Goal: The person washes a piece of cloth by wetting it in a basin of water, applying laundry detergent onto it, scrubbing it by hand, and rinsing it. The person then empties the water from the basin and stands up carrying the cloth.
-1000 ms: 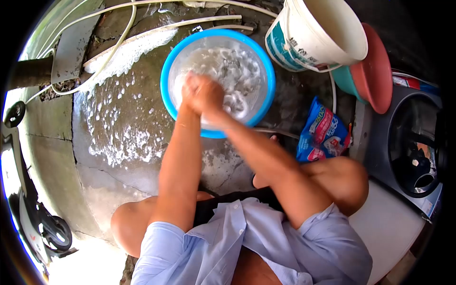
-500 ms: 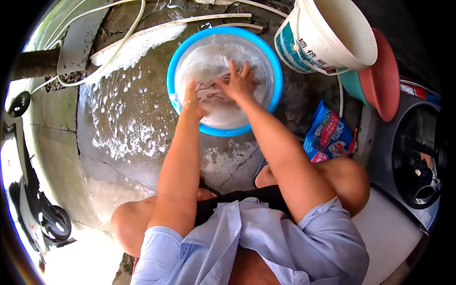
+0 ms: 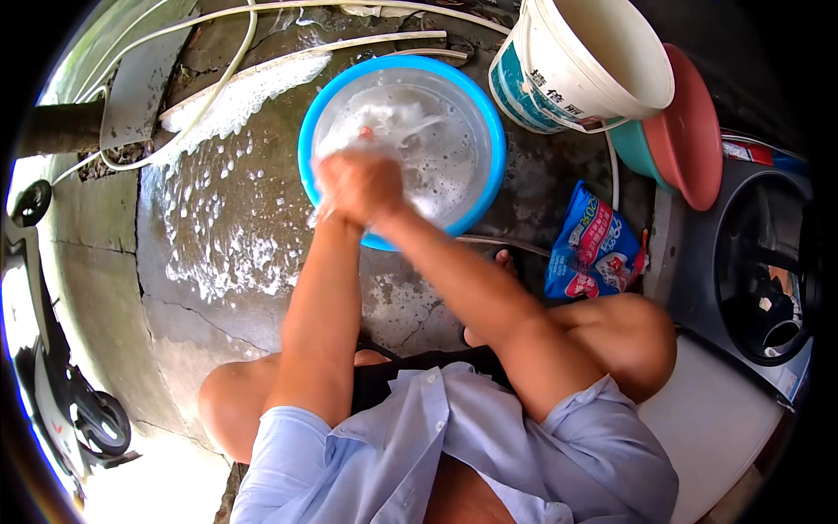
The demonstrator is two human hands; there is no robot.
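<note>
A blue-rimmed basin (image 3: 494,170) holds cloudy, sudsy water. Over its near left part my two hands are pressed together, smeared by motion. My right hand (image 3: 375,179) lies across the top with its fingers curled in. Mostly covered beneath it, my left hand (image 3: 330,196) shows little more than its wrist and edge; its fingers cannot be made out. Water splashes up just beyond them. The wrinkled pinkish-grey cloth seen earlier is not visible now, and whatever is between the hands is hidden.
Right of the basin stand a white bucket (image 3: 541,79), a red basin (image 3: 690,131), a green basin (image 3: 642,153) and a blue detergent bag (image 3: 594,240). A washer-like machine with a dark round door (image 3: 759,262) is far right. Foam (image 3: 227,262) and a hose (image 3: 236,70) lie left.
My right hand has moved left and come together with my left at the basin's near left side. The cloth has gone from sight, and water now splashes. The view has shifted slightly.
</note>
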